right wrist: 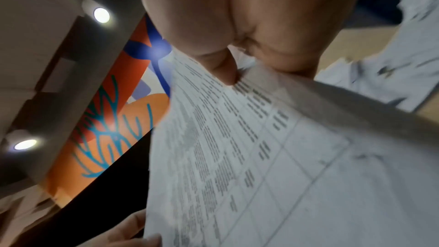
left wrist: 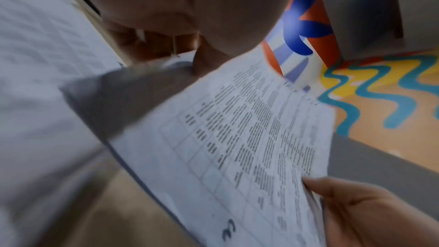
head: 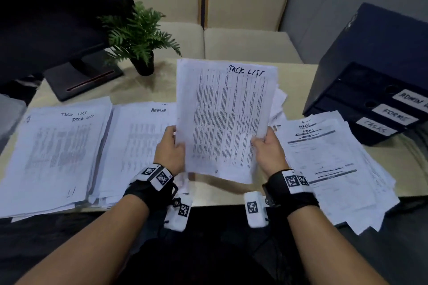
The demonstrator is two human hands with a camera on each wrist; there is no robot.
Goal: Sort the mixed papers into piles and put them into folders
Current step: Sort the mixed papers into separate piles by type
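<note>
Fingers of the left hand (head: 170,147) and right hand (head: 269,149) pinch the task-list sheet (head: 227,113); its pile (head: 58,150) lies at nine o'clock, nearer the left.

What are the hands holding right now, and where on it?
The white printed paper headed TASK LIST: left hand grips its lower left edge, right hand its lower right edge.

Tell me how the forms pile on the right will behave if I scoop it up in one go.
Probably floppy and loose: the forms pile is fanned out with uneven edges, so sheets may slide apart. Its near corner overhangs the desk edge, so a push could spill some.
</note>
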